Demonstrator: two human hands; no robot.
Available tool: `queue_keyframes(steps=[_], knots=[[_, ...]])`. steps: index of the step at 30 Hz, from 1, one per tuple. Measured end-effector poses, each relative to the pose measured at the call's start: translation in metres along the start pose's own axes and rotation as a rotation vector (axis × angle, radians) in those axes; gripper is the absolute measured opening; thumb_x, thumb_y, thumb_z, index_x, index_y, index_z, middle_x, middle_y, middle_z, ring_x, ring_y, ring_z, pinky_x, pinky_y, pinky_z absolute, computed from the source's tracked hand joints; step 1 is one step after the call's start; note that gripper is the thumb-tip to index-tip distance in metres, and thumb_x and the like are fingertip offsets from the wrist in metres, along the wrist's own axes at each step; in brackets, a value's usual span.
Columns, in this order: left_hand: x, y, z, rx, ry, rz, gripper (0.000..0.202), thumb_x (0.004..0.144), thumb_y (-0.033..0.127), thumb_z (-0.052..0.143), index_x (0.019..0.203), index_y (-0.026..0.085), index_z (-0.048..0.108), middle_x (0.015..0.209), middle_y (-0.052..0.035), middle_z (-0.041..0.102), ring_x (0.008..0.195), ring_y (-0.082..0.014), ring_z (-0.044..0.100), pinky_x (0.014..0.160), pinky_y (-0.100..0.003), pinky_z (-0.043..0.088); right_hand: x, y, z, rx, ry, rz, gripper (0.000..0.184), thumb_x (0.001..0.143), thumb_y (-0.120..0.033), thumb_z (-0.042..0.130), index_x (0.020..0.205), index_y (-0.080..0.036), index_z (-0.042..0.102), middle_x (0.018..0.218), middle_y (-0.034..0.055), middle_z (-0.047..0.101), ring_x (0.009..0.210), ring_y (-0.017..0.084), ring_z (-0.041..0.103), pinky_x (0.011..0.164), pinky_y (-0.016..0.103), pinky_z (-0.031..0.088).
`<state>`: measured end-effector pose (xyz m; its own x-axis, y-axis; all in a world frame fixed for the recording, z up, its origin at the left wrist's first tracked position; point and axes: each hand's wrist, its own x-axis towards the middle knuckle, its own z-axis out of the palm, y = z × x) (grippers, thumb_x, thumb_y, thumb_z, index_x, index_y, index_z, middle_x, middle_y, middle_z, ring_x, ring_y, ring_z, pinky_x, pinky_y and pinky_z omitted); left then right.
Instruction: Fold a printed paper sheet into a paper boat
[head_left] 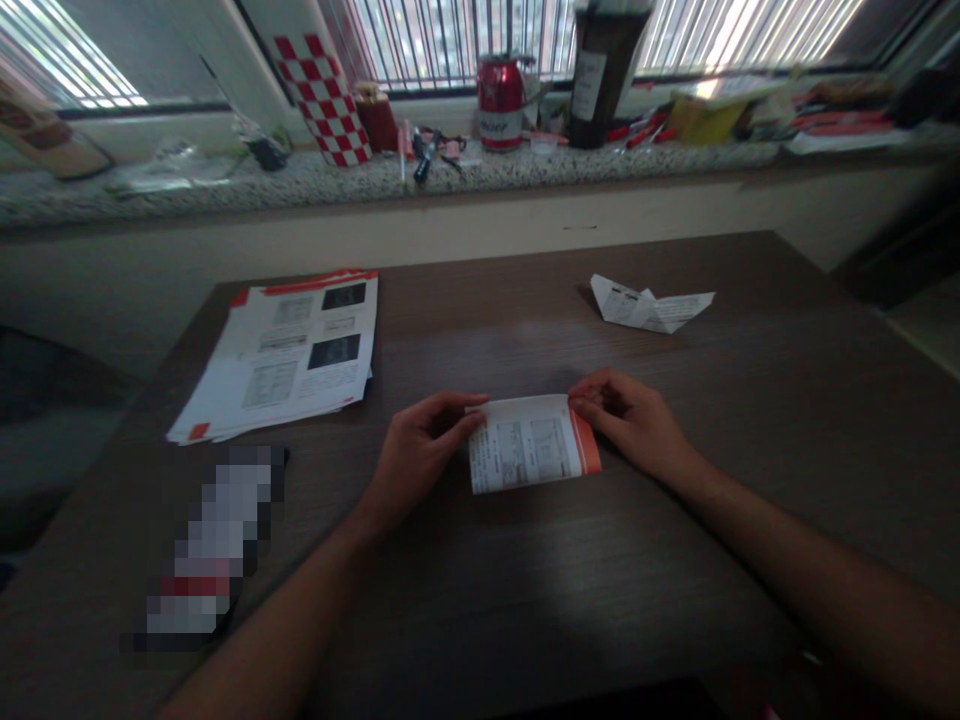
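Note:
A folded sheet of printed paper [529, 445], white with an orange band on its right edge, is held between my hands over the dark wooden table. My left hand [427, 440] pinches its upper left corner between thumb and fingers. At the upper right corner, my right hand [630, 415] grips it the same way. Farther back on the right stands a folded paper boat [651, 308] made from printed paper, apart from both hands.
A stack of printed sheets [292, 350] lies at the back left of the table [480, 600]. In front of it is a pixelated phone-like object [214, 545]. On the granite windowsill [300, 195] stand a checkered container [322, 100], a red can [501, 100] and a dark tube [600, 80].

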<state>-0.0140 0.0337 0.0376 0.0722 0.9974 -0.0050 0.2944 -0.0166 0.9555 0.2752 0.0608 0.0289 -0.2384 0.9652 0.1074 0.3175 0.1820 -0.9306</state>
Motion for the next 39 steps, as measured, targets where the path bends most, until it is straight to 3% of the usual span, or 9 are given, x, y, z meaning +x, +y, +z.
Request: queue_keyframes(steps=[10, 16, 28, 39], knots=[[-0.0003, -0.0006, -0.0009, 0.070, 0.003, 0.019, 0.027, 0.093, 0.036, 0.075, 0.118, 0.025, 0.079, 0.099, -0.0038, 0.080, 0.086, -0.0200, 0.072, 0.069, -0.029, 0.055, 0.0007, -0.0038, 0.0014, 0.000, -0.001, 0.012, 0.010, 0.092, -0.034, 0.071, 0.097, -0.024, 0.071, 0.081, 0.0018, 0.072, 0.073, 0.020, 0.068, 0.067, 0.034, 0.054], [0.0001, -0.0026, -0.0008, 0.085, 0.001, 0.058, 0.020, 0.093, 0.032, 0.073, 0.110, 0.024, 0.081, 0.097, -0.0037, 0.079, 0.084, -0.0192, 0.071, 0.069, -0.027, 0.054, -0.0008, -0.0021, 0.0016, -0.012, -0.008, 0.005, 0.013, 0.094, -0.035, 0.070, 0.099, -0.023, 0.070, 0.082, 0.0019, 0.072, 0.074, 0.019, 0.067, 0.067, 0.033, 0.053], [0.0001, -0.0001, -0.0033, 0.119, -0.016, 0.099, 0.021, 0.094, 0.030, 0.073, 0.112, 0.024, 0.082, 0.100, -0.0041, 0.079, 0.086, -0.0188, 0.070, 0.072, -0.028, 0.053, 0.0007, 0.0046, -0.0003, 0.003, -0.087, 0.006, 0.013, 0.095, -0.035, 0.070, 0.099, -0.023, 0.067, 0.079, -0.0003, 0.065, 0.070, 0.016, 0.062, 0.063, 0.029, 0.049], [0.0000, 0.0005, -0.0027, 0.155, -0.071, 0.160, 0.023, 0.095, 0.026, 0.071, 0.115, 0.024, 0.081, 0.098, -0.0037, 0.075, 0.083, -0.0162, 0.067, 0.071, -0.027, 0.049, 0.0023, 0.0037, -0.0060, -0.017, -0.194, 0.024, 0.026, 0.097, -0.040, 0.068, 0.115, -0.021, 0.070, 0.091, 0.0026, 0.071, 0.079, 0.016, 0.066, 0.070, 0.029, 0.052]])
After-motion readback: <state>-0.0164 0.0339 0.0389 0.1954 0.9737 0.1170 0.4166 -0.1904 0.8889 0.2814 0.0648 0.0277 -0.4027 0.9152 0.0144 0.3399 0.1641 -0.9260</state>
